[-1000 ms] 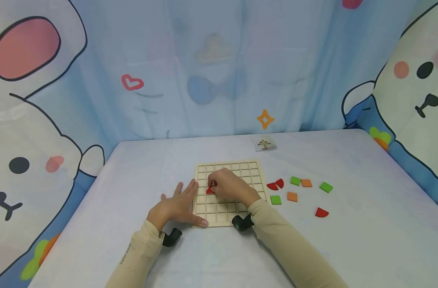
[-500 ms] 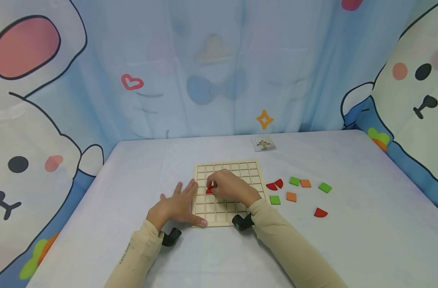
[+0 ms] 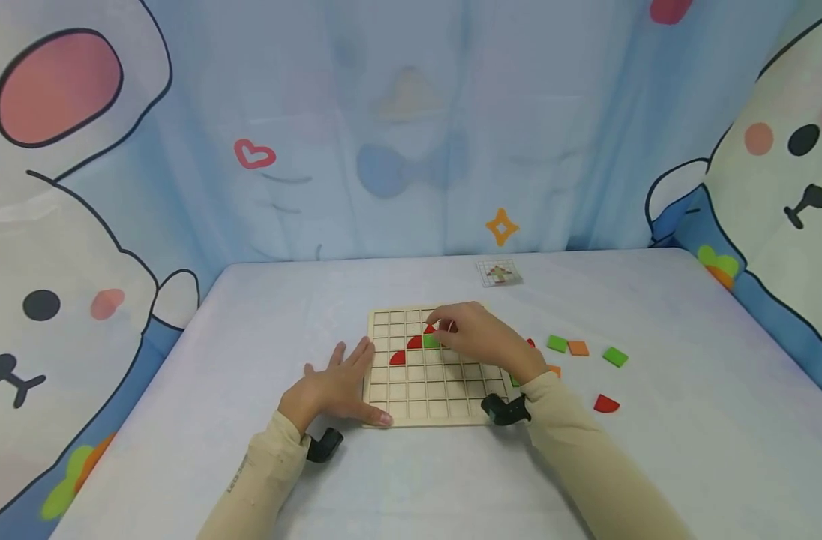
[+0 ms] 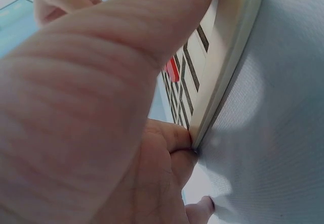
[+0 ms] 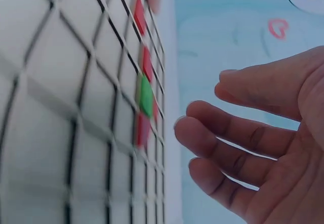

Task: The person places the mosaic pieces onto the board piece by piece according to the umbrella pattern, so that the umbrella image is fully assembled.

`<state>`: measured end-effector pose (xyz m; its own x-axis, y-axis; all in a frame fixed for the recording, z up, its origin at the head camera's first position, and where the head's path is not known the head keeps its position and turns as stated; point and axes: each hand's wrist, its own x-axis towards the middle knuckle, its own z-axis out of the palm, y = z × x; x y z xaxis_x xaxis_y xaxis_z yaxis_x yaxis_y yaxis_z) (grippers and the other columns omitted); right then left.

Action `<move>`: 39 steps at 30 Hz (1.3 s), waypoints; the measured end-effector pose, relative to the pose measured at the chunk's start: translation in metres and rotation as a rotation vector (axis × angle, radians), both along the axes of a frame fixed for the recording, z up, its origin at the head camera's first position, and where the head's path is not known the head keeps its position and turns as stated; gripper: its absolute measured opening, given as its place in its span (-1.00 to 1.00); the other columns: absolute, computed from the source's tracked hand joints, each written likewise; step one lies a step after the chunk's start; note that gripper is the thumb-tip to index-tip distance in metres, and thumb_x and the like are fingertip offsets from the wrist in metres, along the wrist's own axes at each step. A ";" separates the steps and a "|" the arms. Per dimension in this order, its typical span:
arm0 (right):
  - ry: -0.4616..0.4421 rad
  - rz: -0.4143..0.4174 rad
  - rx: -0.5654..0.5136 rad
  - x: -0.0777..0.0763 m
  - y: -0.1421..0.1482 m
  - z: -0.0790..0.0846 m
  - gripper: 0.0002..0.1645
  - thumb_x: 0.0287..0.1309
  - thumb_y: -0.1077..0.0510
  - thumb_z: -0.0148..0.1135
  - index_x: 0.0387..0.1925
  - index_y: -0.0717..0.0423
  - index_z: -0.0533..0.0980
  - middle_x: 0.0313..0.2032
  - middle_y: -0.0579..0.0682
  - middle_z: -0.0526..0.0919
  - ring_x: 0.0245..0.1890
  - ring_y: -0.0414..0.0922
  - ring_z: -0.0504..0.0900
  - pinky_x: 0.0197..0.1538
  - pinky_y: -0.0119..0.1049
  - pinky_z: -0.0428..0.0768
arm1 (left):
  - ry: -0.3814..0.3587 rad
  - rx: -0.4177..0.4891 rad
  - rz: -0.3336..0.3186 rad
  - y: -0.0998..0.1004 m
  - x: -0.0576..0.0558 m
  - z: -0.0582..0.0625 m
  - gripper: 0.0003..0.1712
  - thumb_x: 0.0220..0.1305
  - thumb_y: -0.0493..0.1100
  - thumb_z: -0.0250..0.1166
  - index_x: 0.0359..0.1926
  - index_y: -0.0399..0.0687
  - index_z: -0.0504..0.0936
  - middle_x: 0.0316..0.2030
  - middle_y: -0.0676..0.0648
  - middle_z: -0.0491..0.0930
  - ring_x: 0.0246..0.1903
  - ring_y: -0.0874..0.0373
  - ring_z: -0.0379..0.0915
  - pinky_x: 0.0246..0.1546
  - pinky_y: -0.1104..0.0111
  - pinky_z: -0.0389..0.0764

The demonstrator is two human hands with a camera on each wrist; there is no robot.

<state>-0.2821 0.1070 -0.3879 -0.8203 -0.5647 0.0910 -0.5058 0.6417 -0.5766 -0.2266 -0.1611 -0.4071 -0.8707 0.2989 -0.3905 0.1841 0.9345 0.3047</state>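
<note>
A pale wooden grid board (image 3: 411,394) lies on the table. My left hand (image 3: 333,388) rests spread along its left side, thumb on the front edge; in the left wrist view the thumb (image 4: 96,82) hides much of the board. On the grid sit a red quarter-round piece (image 3: 397,358), a second red piece (image 3: 414,342), a green square (image 3: 430,341) and a red piece (image 3: 429,328) above it. Another red piece (image 5: 142,129) shows beside the green one in the right wrist view. My right hand (image 3: 481,337) hovers over these, fingers loosely bent and apart, holding nothing.
Right of the board lie green squares (image 3: 615,356), orange squares (image 3: 577,348) and a red quarter-round (image 3: 607,403); my right wrist partly covers others. A small pattern card (image 3: 499,273) lies behind the board. A printed curtain (image 3: 411,210) hangs along the table's far edge.
My right hand has let go of the red piece at the board's left and moved right and back. The green square and other red pieces are uncovered. My left hand stays put.
</note>
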 end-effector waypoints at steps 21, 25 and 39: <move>-0.187 -0.240 0.126 -0.006 0.117 0.021 -0.57 0.43 0.21 0.34 0.21 0.37 0.60 -0.04 0.24 0.70 -0.03 0.18 0.64 0.05 0.13 0.65 | -0.002 0.019 -0.001 -0.002 0.005 0.002 0.54 0.09 0.40 0.60 0.75 -0.10 -0.15 0.74 -0.06 -0.28 0.66 -0.32 -0.42 0.36 -0.60 -0.19; -0.261 -0.291 0.199 -0.008 0.131 0.017 -0.56 0.40 0.19 0.37 0.18 0.39 0.58 -0.03 0.30 0.67 -0.10 0.17 0.63 0.06 0.12 0.67 | -0.006 0.019 0.003 0.000 0.005 0.001 0.54 0.08 0.40 0.60 0.75 -0.09 -0.15 0.74 -0.06 -0.27 0.67 -0.31 -0.42 0.36 -0.60 -0.19; -0.362 -0.333 0.308 -0.014 0.148 -0.002 -0.71 0.23 0.22 0.38 -0.14 0.31 0.49 -0.27 0.14 0.55 -0.19 0.11 0.50 -0.13 -0.06 0.52 | -0.014 0.017 0.007 -0.001 0.004 0.000 0.54 0.08 0.41 0.59 0.75 -0.08 -0.15 0.74 -0.06 -0.27 0.67 -0.31 -0.42 0.37 -0.58 -0.20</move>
